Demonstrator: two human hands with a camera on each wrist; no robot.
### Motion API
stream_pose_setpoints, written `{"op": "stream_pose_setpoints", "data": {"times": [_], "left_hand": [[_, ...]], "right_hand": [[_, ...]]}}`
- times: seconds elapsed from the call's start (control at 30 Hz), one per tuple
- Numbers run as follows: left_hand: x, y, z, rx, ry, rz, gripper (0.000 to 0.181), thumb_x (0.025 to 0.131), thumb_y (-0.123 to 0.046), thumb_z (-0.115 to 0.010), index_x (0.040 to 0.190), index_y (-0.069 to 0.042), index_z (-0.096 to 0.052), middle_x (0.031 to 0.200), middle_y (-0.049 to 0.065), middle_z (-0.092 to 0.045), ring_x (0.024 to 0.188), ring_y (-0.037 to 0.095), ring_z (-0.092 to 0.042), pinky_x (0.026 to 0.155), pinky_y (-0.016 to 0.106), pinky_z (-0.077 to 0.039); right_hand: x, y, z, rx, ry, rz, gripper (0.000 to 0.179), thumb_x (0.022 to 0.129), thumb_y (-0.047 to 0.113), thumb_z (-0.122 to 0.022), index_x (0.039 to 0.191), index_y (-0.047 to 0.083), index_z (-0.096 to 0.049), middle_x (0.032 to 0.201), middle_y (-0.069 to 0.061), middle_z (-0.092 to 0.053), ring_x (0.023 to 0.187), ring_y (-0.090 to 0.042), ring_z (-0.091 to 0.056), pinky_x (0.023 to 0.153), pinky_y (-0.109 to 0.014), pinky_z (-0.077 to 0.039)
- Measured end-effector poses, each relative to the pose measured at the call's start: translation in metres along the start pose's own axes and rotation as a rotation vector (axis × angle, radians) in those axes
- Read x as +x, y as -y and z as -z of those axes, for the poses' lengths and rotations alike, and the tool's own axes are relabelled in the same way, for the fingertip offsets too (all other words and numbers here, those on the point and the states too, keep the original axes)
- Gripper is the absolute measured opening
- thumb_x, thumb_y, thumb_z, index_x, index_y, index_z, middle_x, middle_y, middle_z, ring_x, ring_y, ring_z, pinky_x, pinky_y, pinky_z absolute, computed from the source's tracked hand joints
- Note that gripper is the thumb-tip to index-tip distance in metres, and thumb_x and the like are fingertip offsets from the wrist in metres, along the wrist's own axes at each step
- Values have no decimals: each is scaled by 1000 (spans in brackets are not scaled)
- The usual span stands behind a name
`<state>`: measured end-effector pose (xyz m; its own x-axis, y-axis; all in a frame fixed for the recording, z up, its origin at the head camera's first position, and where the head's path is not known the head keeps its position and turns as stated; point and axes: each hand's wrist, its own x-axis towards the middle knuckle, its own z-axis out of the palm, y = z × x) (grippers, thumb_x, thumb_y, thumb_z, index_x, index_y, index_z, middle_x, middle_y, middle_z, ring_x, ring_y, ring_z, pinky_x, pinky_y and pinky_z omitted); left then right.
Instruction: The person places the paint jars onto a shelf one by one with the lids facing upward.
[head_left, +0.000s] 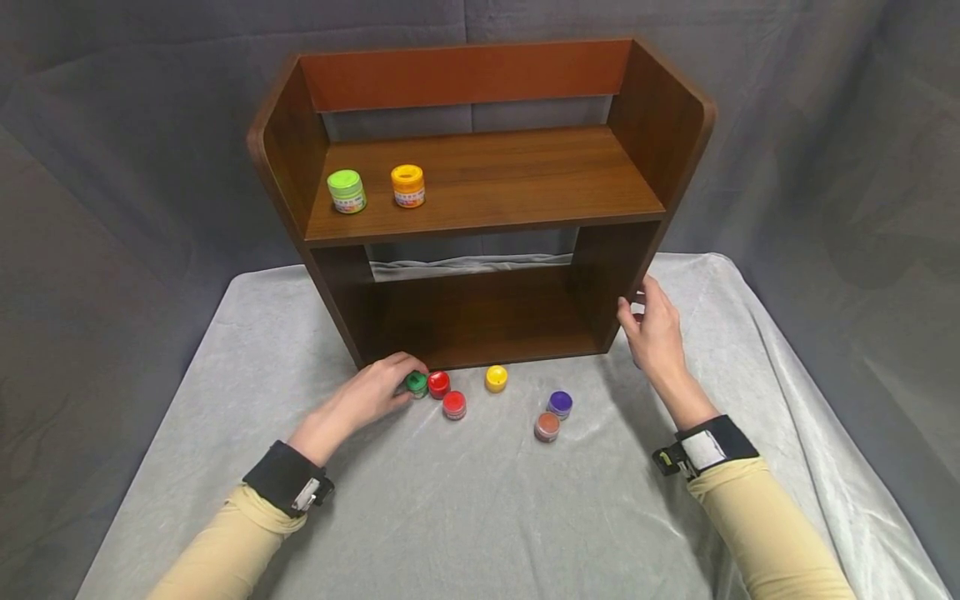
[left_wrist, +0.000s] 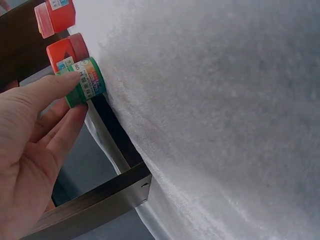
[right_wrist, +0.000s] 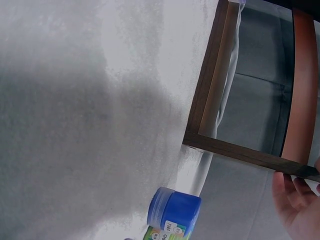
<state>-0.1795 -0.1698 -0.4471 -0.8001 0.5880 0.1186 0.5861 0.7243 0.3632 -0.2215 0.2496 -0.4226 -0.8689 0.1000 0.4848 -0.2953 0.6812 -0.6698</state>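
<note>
Nearest on the pale cloth [head_left: 450,517], right of the middle, stands a brown jar [head_left: 547,427], with a purple jar [head_left: 559,405] just beyond it. Farther left is a light red jar [head_left: 453,406], and past it a deeper red jar [head_left: 438,384]. Just left of that one, at the near left edge of the shelf, the left hand [head_left: 367,393] pinches a green jar [head_left: 417,384] between thumb and fingertips. A yellow jar [head_left: 496,378] sits to the right, near the shelf's front. At the shelf's right side the right hand [head_left: 654,329] has its fingertips on the side panel; whether it grips the panel or only rests there, I cannot tell. A blue jar [right_wrist: 177,210] stands outside that panel. Beyond rises the brown shelf [head_left: 483,229], its upper board holding a lime jar [head_left: 347,192] at left and an orange jar [head_left: 408,187] beside it.
</note>
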Motion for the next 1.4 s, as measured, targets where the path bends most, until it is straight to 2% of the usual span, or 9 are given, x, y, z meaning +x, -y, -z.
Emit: {"op": "stream_pose_setpoints", "data": {"times": [0.47,0.73,0.9,1.17,1.4], "left_hand": [[-1,1,-2,-13,-11,14,41,79,-6,-83,116,-8,-65,108,9,-68,94,20,-63,89,40,-57],[-1,4,-2,-13,-36,9,41,79,-4,-83,116,-5,-65,105,10,-69,92,22,-65,88,41,-57],[-2,5,1,-33,-55,10,39,79,-3,-82,114,-4,-66,102,10,-70,90,22,-65,87,41,-57],[-2,5,6,-69,-37,54,37,82,-6,-80,116,-6,-65,100,6,-69,89,18,-63,86,39,-57],[-3,4,9,-71,-60,40,40,82,-6,-81,118,-6,-64,104,8,-68,92,20,-63,89,42,-56]], "right_hand": [[0,-1,-1,12,-15,18,35,97,7,-57,131,1,-53,119,-24,-65,106,-41,-68,80,-53,-58],[0,-2,-1,12,-10,23,36,97,7,-58,131,1,-53,120,-23,-65,106,-40,-68,80,-53,-58],[0,-2,-1,5,-7,16,37,97,9,-58,133,2,-52,121,-23,-64,107,-40,-68,81,-52,-58],[0,-1,0,8,-5,11,38,97,8,-57,134,2,-51,122,-23,-64,107,-41,-67,82,-54,-58],[0,-2,-1,-6,-3,14,37,97,9,-57,134,2,-51,122,-23,-64,107,-40,-68,82,-53,-58]]}}
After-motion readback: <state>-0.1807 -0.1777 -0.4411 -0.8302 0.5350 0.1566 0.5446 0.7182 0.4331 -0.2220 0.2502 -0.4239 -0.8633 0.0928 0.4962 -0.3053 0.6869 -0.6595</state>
